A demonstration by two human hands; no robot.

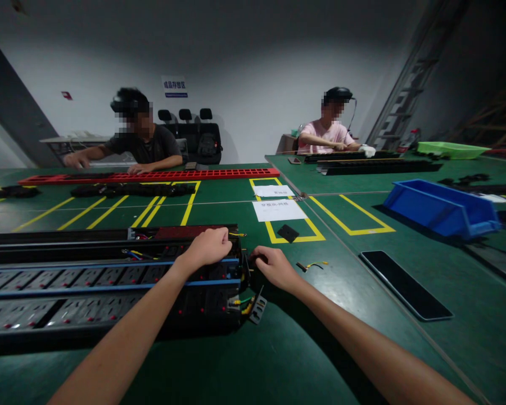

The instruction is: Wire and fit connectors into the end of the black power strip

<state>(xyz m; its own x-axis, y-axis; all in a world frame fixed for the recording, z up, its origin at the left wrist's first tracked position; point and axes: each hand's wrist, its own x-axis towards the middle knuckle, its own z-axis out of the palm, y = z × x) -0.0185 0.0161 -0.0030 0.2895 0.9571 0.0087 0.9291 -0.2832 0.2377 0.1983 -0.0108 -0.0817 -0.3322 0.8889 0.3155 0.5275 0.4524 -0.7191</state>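
My left hand [208, 246] rests with curled fingers over the right end of the long black socket strips [109, 275], which lie side by side. My right hand [272, 265] is just right of the strip ends, thumb and fingers pinched at a dark end plate [245, 270]; what they hold is too small to make out. A metal end bracket [258, 309] with yellow and green wires hangs at the nearest strip's end. Right of my right hand lies a small part with a yellow-tipped wire [312, 265].
A black tablet [405, 284] and a blue bin [442, 208] are on the right. White papers [278, 210] and a black plate [288, 233] lie ahead, before a long red frame [152, 175]. Two people work across the green table [341, 349].
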